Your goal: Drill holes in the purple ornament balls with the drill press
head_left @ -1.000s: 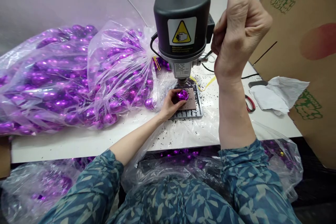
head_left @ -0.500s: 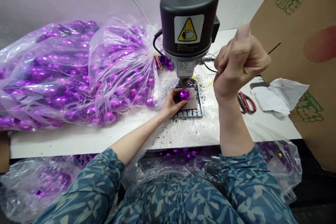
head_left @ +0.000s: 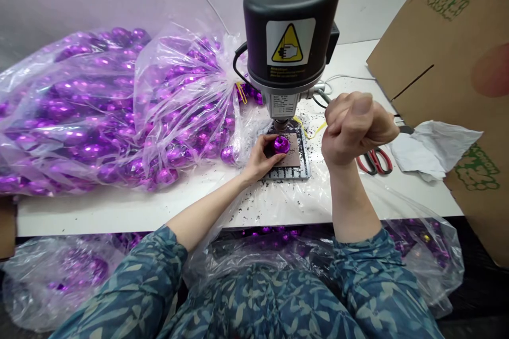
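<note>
My left hand (head_left: 262,158) pinches a shiny purple ball (head_left: 281,144) between thumb and fingers. The ball rests on a small brown board (head_left: 293,156) on the slotted metal base (head_left: 304,167) of a bench drill press (head_left: 292,26). Directly above the ball is the drill's chuck (head_left: 280,124); whether a bit touches the ball I cannot tell. To the right of the motor, my right hand (head_left: 356,127) is closed around the drill press lever (head_left: 324,97), whose grip is hidden in the fist.
A large clear bag of purple balls (head_left: 99,111) lies to the left, with a loose ball (head_left: 228,155) by its edge. Red-handled scissors (head_left: 376,161) and crumpled white paper (head_left: 433,148) lie at right, beside a cardboard box (head_left: 421,58). Dark shavings are scattered over the white table (head_left: 131,212).
My right hand has moved down with the lever, and the drill head sits slightly lower in relation to it. My left hand still holds the ball in the same place.
</note>
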A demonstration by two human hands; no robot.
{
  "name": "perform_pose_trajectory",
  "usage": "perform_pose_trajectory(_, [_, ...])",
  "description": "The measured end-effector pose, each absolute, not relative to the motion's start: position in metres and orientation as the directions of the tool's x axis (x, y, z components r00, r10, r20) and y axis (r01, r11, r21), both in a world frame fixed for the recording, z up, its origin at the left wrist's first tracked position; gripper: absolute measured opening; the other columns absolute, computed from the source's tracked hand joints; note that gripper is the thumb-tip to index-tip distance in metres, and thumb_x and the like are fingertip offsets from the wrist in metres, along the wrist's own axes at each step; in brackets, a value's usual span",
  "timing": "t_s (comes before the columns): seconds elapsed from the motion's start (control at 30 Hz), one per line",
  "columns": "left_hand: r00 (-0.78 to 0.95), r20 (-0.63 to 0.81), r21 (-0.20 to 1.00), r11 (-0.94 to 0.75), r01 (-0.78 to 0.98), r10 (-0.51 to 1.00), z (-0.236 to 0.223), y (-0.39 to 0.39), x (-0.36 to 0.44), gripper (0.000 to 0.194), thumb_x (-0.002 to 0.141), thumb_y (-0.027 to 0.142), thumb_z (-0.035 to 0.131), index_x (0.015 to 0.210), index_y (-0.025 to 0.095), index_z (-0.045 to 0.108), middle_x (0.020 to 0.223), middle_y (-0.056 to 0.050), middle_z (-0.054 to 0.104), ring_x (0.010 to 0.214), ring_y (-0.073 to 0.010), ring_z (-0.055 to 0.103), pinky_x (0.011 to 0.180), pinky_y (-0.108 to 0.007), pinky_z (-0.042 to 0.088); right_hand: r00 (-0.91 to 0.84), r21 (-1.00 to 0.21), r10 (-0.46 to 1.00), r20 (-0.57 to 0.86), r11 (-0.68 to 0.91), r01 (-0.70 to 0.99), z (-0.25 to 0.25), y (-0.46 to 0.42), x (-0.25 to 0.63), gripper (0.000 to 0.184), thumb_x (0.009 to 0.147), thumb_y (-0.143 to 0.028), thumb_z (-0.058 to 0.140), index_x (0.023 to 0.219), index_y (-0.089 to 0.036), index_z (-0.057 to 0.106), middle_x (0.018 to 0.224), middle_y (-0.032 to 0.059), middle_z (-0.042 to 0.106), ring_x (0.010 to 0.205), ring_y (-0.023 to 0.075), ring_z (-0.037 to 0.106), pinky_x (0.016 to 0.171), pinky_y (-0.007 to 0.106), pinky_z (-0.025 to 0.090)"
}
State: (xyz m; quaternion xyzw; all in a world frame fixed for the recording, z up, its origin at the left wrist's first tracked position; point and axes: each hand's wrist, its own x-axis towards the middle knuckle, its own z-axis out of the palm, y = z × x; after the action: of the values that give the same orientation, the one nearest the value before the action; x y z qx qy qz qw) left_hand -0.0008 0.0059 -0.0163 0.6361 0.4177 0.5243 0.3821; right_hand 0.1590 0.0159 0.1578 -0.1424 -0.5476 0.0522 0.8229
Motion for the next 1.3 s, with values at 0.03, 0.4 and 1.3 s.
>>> perform_pose_trajectory(0.03, [0.101,0.344,0.926,-0.355,0.131,0.934,-0.016,0.006,-0.001,0.065,0.085,0.054,0.089,0.131,0.022,0.056,0.13,-0.013,0.072,0.124,-0.0281,0.073,0.111,-0.049,0.059,0.392,-0.274,0.227,0.891,0.959,0.068,0.155,0.017,0.16,0.062,0.104,-0.041,0.059,0.052,-0.019,0.032,0.043,-0.0064,0.028,0.038,0.0048,0.026,0.04,0.028,0.023])
perform_pose_trajectory(0.4, [0.097,0.335,0.931,-0.345,0.12,0.937,-0.014,0.004,0.001,0.063,0.086,0.051,0.09,0.13,0.021,0.057,0.131,-0.014,0.073,0.124,-0.0289,0.073,0.112,-0.05,0.058,0.4,-0.075,0.021,0.916,0.99,0.12,0.135,0.031,0.159,0.061,0.104,-0.033,0.057,0.053,-0.017,0.028,0.041,-0.0076,0.028,0.035,0.0012,0.028,0.038,0.022,0.024])
perform_pose_trajectory(1.3, [0.561,0.182,0.605,-0.542,0.584,0.807,0.075,-0.058,-0.049,0.018,0.108,0.016,0.048,0.118,0.018,0.063,0.114,-0.013,0.077,0.105,-0.0229,0.075,0.094,-0.038,0.063,0.412,-0.424,0.38,0.828,0.905,0.017,0.217,0.036,0.152,0.064,0.088,-0.07,0.061,0.053,-0.02,0.043,0.044,-0.0086,0.036,0.037,0.0012,0.029,0.048,0.028,0.028])
